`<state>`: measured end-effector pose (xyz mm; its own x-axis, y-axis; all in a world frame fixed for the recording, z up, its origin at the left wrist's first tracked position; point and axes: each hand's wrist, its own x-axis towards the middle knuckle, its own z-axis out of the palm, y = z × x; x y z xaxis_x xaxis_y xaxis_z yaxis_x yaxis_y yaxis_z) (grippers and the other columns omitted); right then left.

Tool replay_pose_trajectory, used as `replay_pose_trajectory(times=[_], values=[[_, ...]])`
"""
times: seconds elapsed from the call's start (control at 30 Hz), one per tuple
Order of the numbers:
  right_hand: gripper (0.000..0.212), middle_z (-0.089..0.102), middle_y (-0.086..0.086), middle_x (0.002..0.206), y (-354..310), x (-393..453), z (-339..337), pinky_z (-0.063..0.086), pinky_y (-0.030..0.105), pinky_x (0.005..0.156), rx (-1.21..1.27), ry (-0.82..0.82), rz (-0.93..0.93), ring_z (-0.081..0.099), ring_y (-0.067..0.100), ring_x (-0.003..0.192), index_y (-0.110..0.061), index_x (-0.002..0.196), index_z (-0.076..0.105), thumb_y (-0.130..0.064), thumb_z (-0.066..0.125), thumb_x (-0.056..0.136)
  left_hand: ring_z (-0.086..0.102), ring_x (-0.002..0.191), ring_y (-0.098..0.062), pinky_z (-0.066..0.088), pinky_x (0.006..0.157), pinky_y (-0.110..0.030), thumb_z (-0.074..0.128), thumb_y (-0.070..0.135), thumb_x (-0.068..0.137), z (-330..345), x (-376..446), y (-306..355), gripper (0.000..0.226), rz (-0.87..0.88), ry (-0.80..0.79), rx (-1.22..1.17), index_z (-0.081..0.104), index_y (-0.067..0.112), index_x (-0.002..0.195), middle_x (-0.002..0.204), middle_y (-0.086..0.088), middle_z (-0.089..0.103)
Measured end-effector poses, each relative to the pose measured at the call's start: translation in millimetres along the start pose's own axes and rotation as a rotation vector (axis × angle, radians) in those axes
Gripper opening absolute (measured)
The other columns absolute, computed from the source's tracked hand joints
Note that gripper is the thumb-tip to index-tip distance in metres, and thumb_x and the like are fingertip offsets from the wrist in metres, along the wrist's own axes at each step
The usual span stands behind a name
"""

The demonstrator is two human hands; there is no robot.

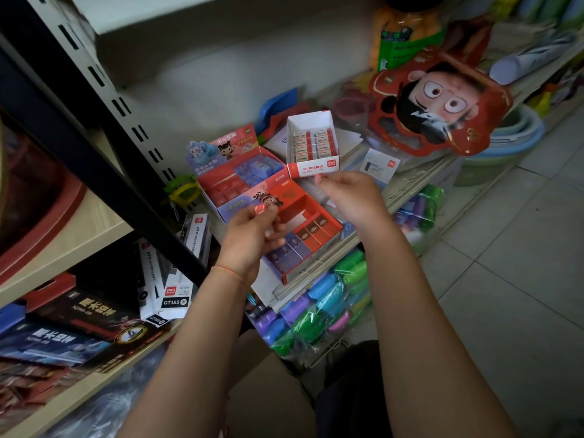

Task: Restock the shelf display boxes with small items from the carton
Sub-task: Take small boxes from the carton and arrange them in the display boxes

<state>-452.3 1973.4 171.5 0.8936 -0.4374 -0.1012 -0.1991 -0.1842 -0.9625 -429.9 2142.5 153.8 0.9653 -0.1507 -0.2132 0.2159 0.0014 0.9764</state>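
Observation:
My left hand (pixel 252 229) pinches a small red eraser (pixel 259 210) just above the near red display box (pixel 316 216). That box holds red and purple erasers along its front row and has a bare gap in its middle. My right hand (pixel 350 197) hovers over the box's right side with its fingers curled; whether it holds anything is hidden. Behind stands a second cartoon display box (pixel 221 184) with red and blue erasers. To the right a white and red box (pixel 313 147) holds white erasers. The brown carton (pixel 259 384) lies below, between my forearms.
A black and cream shelf upright (pixel 104 137) runs diagonally on the left. White pen boxes (pixel 164 279) lean on the lower left shelf. Bags of coloured rolls (pixel 331 298) hang below the shelf edge. A red cartoon-face pack (pixel 439 102) sits at the back right. Tiled floor (pixel 512 263) is on the right.

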Motion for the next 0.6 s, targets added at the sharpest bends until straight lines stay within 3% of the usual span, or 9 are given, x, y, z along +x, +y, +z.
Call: replay_pose_trajectory(times=[0.07, 0.13, 0.23, 0.3, 0.4, 0.5, 0.6], values=[[0.034, 0.048, -0.012, 0.044, 4, 3, -1, 0.033, 0.021, 0.05, -0.114, 0.02, -0.042, 0.045, -0.002, 0.042, -0.018, 0.057, 0.052, -0.028, 0.062, 0.088, 0.065, 0.069, -0.009, 0.055, 0.056, -0.022, 0.057, 0.02, 0.098, -1, -1, -1, 0.017, -0.005, -0.04, 0.024, 0.061, 0.006, 0.106, 0.083, -0.007, 0.058], [0.037, 0.051, -0.009, 0.044, 7, 5, 0, 0.035, 0.023, 0.048, -0.189, 0.005, -0.06, 0.05, 0.003, 0.043, -0.017, 0.054, 0.05, -0.029, 0.064, 0.087, 0.063, 0.084, -0.018, 0.058, 0.061, -0.025, 0.056, 0.021, 0.098, -3, -1, -2, 0.018, -0.003, -0.068, 0.062, 0.063, 0.01, 0.11, 0.095, -0.009, 0.06], [0.024, 0.068, 0.001, 0.071, 9, 6, 3, 0.049, 0.027, 0.06, -0.264, -0.049, -0.081, 0.066, 0.014, 0.066, -0.009, 0.079, 0.069, -0.031, 0.065, 0.088, 0.063, 0.083, -0.02, 0.059, 0.065, -0.027, 0.05, 0.012, 0.1, -3, -4, -3, 0.014, -0.007, -0.074, 0.049, 0.061, 0.009, 0.108, 0.092, -0.009, 0.065], [0.018, 0.069, -0.001, 0.083, 9, 5, 4, 0.052, 0.029, 0.068, -0.317, -0.059, -0.106, 0.066, 0.013, 0.076, -0.014, 0.092, 0.072, -0.03, 0.066, 0.087, 0.066, 0.079, -0.019, 0.058, 0.065, -0.028, 0.048, 0.01, 0.101, -4, -5, -3, 0.019, 0.0, -0.073, 0.033, 0.057, 0.003, 0.116, 0.092, -0.011, 0.067], [0.023, 0.068, 0.002, 0.1, 8, 4, 4, 0.055, 0.035, 0.078, -0.432, -0.039, -0.146, 0.065, 0.019, 0.089, -0.016, 0.104, 0.069, -0.025, 0.068, 0.083, 0.067, 0.082, -0.022, 0.057, 0.064, -0.027, 0.05, 0.011, 0.101, -4, -6, -5, 0.012, 0.019, -0.056, 0.042, 0.053, 0.007, 0.112, 0.101, -0.012, 0.069], [0.026, 0.063, 0.002, 0.1, 12, 2, 7, 0.052, 0.034, 0.077, -0.593, -0.106, -0.155, 0.061, 0.022, 0.09, -0.016, 0.109, 0.06, -0.019, 0.069, 0.084, 0.068, 0.09, -0.026, 0.057, 0.061, -0.025, 0.055, 0.013, 0.098, -3, -5, -5, 0.008, 0.022, -0.053, 0.062, 0.056, 0.012, 0.106, 0.106, -0.011, 0.071], [0.025, 0.057, 0.004, 0.1, 18, 1, 13, 0.048, 0.033, 0.075, -0.715, -0.108, -0.192, 0.058, 0.025, 0.093, -0.017, 0.105, 0.056, -0.008, 0.067, 0.085, 0.064, 0.081, -0.023, 0.057, 0.057, -0.023, 0.058, 0.008, 0.096, 0, -6, -4, 0.007, 0.026, -0.041, 0.08, 0.061, 0.009, 0.102, 0.095, -0.009, 0.07]])
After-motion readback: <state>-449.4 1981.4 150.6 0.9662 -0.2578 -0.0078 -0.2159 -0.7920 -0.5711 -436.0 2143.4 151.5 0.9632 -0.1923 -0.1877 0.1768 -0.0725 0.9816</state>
